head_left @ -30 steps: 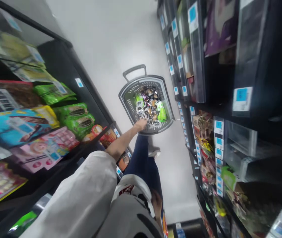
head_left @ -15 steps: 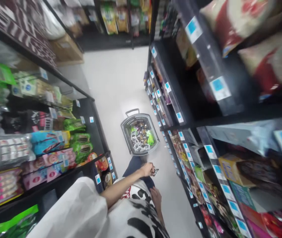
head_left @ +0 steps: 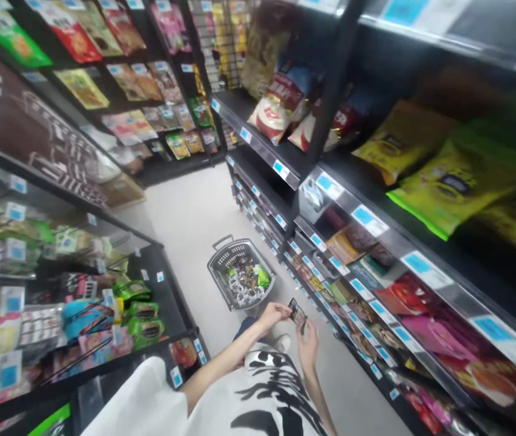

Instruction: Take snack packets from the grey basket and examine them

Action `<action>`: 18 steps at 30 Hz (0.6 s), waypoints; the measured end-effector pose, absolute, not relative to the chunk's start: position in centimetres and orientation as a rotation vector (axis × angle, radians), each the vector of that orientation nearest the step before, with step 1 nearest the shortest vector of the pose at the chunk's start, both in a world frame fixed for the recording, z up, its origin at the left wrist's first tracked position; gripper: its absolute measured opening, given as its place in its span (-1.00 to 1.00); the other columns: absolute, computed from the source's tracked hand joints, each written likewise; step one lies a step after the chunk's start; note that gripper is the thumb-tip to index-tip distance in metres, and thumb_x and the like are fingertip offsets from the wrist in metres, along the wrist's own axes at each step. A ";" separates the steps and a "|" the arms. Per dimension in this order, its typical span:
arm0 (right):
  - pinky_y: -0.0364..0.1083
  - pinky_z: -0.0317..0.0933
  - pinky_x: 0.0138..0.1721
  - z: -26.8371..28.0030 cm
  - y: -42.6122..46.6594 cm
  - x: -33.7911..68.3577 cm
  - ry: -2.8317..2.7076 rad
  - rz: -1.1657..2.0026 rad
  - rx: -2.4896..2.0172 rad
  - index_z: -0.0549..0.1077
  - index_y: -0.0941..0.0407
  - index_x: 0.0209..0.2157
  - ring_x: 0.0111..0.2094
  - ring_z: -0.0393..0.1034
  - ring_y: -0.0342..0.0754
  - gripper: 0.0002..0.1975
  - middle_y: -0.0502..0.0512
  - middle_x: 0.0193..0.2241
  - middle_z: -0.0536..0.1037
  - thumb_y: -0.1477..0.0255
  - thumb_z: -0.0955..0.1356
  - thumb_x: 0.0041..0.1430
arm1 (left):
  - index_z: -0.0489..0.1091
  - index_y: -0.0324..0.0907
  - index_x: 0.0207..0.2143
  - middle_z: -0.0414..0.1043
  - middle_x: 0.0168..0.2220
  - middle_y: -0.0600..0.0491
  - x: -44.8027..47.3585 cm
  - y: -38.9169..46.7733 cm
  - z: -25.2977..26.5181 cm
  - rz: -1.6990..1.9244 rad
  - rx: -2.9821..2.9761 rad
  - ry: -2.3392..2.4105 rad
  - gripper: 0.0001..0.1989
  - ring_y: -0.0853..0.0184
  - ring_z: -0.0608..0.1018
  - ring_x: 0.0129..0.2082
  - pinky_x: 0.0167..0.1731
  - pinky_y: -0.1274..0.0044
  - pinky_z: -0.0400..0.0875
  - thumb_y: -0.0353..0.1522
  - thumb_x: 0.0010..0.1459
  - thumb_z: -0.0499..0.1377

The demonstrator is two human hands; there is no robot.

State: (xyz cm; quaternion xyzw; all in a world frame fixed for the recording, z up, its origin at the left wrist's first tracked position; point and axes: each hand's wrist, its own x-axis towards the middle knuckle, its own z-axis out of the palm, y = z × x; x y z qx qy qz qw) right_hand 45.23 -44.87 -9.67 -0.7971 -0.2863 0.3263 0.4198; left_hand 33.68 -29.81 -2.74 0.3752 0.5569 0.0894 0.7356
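My left hand [head_left: 275,315] pinches one edge of a small dark snack packet [head_left: 298,313] in front of my body. My right hand [head_left: 307,342] has its fingertips at the packet's lower right corner, closed on it. The packet's print is too small to read. Beyond my hands, a dark grey shopping basket [head_left: 212,266] stands on the floor with its handle up. Inside it lie many small shiny wrapped packets [head_left: 248,290] and a bright green one [head_left: 263,278].
Shelving on the right holds bins of small packets and yellow bags [head_left: 458,181] above. Red and white bags [head_left: 276,106] lie farther along. On the left, a rack carries hanging snacks, including green packs [head_left: 144,321]. Pale floor [head_left: 185,212] runs between them.
My right hand has risen from beside my body to the packet. My left hand, with the packet, has shifted slightly. The view has tilted up and turned right, showing more shelves.
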 end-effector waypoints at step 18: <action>-0.05 0.37 -0.34 0.4 -50.6 52.6 -0.346 0.812 -1.766 0.49 0.19 -0.18 -0.51 0.45 -0.03 -0.48 0.07 -0.51 0.53 -0.04 0.35 0.23 | 0.41 -0.28 -0.36 0.41 -0.43 0.07 37.1 -37.9 3.7 0.043 1.046 0.990 -0.38 0.39 0.46 -0.40 -0.33 0.56 0.35 0.04 -0.21 0.47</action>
